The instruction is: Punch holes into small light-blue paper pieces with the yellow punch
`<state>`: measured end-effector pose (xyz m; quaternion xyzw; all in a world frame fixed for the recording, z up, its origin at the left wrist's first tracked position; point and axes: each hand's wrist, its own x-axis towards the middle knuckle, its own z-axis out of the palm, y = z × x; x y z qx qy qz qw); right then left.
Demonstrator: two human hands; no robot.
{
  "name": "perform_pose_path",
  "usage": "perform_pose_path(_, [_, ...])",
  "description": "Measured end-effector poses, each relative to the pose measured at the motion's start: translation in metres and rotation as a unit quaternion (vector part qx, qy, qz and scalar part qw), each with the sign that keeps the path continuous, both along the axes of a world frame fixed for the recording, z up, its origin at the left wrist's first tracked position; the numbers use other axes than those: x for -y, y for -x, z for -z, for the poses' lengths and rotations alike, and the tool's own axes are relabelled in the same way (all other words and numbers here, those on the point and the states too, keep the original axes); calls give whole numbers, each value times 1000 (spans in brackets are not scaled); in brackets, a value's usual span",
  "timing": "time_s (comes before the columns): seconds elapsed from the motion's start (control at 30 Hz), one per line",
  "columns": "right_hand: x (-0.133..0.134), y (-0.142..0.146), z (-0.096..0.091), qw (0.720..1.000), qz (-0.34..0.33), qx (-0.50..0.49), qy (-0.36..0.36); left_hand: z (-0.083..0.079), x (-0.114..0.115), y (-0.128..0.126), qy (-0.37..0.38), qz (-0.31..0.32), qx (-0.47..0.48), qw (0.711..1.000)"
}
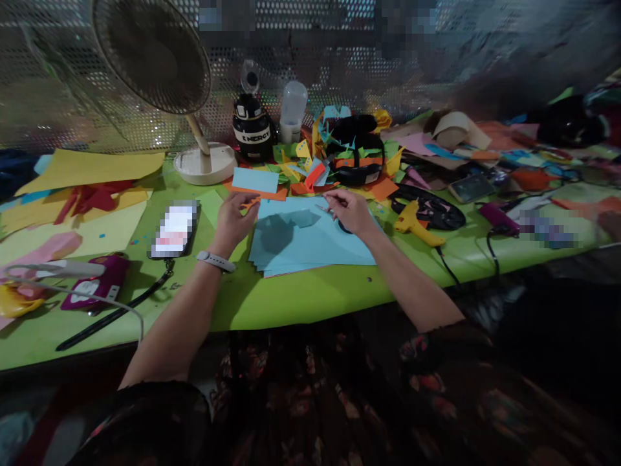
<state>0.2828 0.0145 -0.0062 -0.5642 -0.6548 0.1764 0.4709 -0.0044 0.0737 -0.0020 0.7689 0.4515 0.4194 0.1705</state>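
Note:
My left hand [233, 220] rests at the left edge of a stack of light blue paper sheets [310, 243] and pinches a small orange paper scrap [251, 204] between its fingertips. A white wristband [216, 261] circles that wrist. My right hand [352, 210] lies on the upper right of the blue stack, its fingers curled around a thin small item I cannot make out. Both hands sit on the green table [301, 294].
A fan [155, 58] stands at the back left beside a black bottle [252, 133] and a clear bottle [294, 110]. Coloured paper scraps [315, 165], a phone [175, 230], a yellow glue gun [417, 223], yellow sheets [92, 168] and cables lie around.

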Motion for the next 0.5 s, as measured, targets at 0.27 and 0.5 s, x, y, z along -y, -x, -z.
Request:
perform_pose_path(0.27, [81, -89, -50, 956, 122, 256, 79, -3, -14, 24, 211, 53, -71, 973])
perform_pose_path(0.5, [117, -140, -26, 815, 223, 457, 277, 9, -15, 14, 218, 199, -101, 950])
